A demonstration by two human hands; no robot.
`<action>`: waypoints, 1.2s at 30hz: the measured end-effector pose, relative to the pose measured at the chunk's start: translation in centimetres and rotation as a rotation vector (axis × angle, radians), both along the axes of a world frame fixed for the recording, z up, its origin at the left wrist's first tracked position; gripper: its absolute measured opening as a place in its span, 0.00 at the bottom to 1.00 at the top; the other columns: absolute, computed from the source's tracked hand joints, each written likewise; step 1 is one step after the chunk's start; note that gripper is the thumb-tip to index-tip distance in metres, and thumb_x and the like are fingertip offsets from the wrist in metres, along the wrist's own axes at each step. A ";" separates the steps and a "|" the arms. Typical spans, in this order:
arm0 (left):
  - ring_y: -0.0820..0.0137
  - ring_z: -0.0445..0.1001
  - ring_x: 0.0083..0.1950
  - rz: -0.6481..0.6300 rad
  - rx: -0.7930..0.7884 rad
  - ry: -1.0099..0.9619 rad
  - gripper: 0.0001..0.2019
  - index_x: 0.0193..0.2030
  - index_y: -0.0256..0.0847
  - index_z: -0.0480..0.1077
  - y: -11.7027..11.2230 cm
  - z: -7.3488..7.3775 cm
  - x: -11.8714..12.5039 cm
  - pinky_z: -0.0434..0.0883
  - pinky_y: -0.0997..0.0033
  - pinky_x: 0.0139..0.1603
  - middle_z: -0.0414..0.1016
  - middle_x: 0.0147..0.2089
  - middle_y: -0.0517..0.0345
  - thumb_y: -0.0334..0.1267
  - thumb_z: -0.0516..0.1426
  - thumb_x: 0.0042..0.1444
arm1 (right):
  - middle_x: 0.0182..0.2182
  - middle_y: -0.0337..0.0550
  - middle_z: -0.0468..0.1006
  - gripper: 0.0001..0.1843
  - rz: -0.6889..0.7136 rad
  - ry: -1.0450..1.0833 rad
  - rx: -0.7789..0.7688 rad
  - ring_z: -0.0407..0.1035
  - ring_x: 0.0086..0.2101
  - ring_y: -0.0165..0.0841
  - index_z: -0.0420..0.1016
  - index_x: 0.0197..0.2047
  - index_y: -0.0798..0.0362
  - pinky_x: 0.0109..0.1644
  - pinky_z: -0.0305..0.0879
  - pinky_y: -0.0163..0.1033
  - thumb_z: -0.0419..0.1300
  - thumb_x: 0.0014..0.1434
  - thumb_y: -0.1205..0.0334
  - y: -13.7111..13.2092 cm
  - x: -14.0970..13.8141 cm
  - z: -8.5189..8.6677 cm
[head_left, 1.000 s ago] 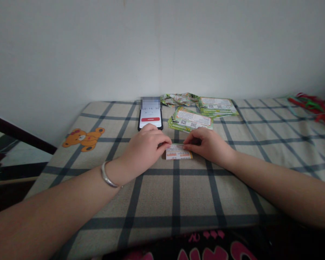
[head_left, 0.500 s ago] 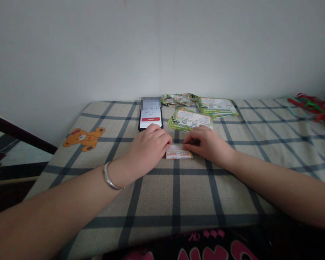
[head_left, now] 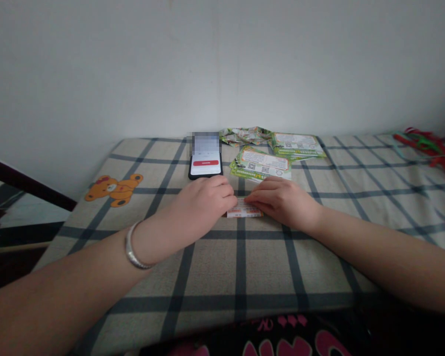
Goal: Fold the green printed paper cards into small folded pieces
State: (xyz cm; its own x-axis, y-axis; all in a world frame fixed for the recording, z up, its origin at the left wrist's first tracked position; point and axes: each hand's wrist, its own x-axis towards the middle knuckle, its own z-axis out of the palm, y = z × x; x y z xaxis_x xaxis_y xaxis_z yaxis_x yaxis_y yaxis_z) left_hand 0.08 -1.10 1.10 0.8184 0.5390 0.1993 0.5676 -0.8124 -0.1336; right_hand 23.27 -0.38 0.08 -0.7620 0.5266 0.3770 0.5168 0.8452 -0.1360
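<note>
A small folded leaflet point(head_left: 244, 211), white with orange print, lies on the checked cloth point(head_left: 241, 267) in the middle. My left hand point(head_left: 203, 202), a silver bangle on its wrist, rests curled on the leaflet's left end and pinches it. My right hand point(head_left: 282, 200) lies across the leaflet's upper right part, fingers pressed together on the paper. Just behind my hands sits a stack of green and white leaflets point(head_left: 261, 164).
A phone point(head_left: 205, 160) with a lit screen lies behind my left hand. More green leaflets point(head_left: 296, 145) and crumpled ones point(head_left: 244, 135) lie near the wall. Red and green ribbons point(head_left: 432, 148) sit far right. A bear picture point(head_left: 113, 189) is on the cloth at left.
My right hand has slid left and flattened over the small leaflet, covering more of it. My left hand stayed at its left end, and my left forearm drew back a little.
</note>
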 end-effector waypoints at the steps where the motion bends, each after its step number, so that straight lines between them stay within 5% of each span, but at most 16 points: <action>1: 0.65 0.70 0.47 0.009 -0.013 0.018 0.09 0.38 0.39 0.74 -0.2 0.3 -0.1 0.69 0.64 0.47 0.75 0.40 0.54 0.30 0.53 0.63 | 0.33 0.44 0.79 0.10 -0.008 -0.015 0.008 0.70 0.35 0.32 0.78 0.41 0.55 0.40 0.64 0.37 0.55 0.66 0.64 -0.1 0.0 0.1; 8: 0.64 0.66 0.61 -0.041 -0.025 0.008 0.17 0.53 0.45 0.71 -1.7 1.1 -1.4 0.60 0.55 0.65 0.75 0.53 0.57 0.26 0.50 0.61 | 0.31 0.45 0.78 0.16 0.013 -0.142 0.104 0.71 0.33 0.34 0.78 0.39 0.56 0.38 0.64 0.40 0.52 0.67 0.58 -1.1 0.1 0.8; 14: 0.61 0.53 0.70 -0.034 -0.064 0.029 0.20 0.54 0.47 0.70 -1.6 0.9 -1.9 0.52 0.52 0.70 0.73 0.57 0.60 0.25 0.53 0.57 | 0.31 0.45 0.78 0.16 0.057 -0.219 0.187 0.71 0.36 0.35 0.78 0.38 0.56 0.39 0.64 0.41 0.50 0.68 0.60 -1.1 0.1 0.8; 24: 0.58 0.66 0.61 -0.043 -0.073 0.027 0.19 0.51 0.47 0.73 -1.6 1.3 -1.9 0.67 0.53 0.58 0.73 0.54 0.53 0.26 0.53 0.55 | 0.33 0.47 0.77 0.16 0.059 -0.197 0.143 0.71 0.37 0.35 0.78 0.37 0.56 0.39 0.66 0.41 0.51 0.67 0.59 -1.2 -0.2 0.7; 29: 0.67 0.68 0.58 -0.110 -0.189 0.046 0.20 0.52 0.41 0.70 -1.4 1.1 -1.6 0.66 0.65 0.60 0.72 0.56 0.55 0.23 0.49 0.56 | 0.33 0.46 0.78 0.18 0.084 -0.213 0.150 0.71 0.38 0.35 0.77 0.36 0.57 0.40 0.66 0.40 0.49 0.69 0.59 -1.0 -0.1 0.5; 36: 0.69 0.72 0.52 -0.061 -0.311 0.047 0.20 0.51 0.41 0.70 -1.8 1.8 -1.2 0.69 0.69 0.55 0.74 0.52 0.56 0.23 0.50 0.54 | 0.33 0.44 0.77 0.15 0.182 -0.206 0.202 0.69 0.35 0.32 0.77 0.39 0.56 0.37 0.63 0.38 0.50 0.69 0.60 -1.1 0.1 0.6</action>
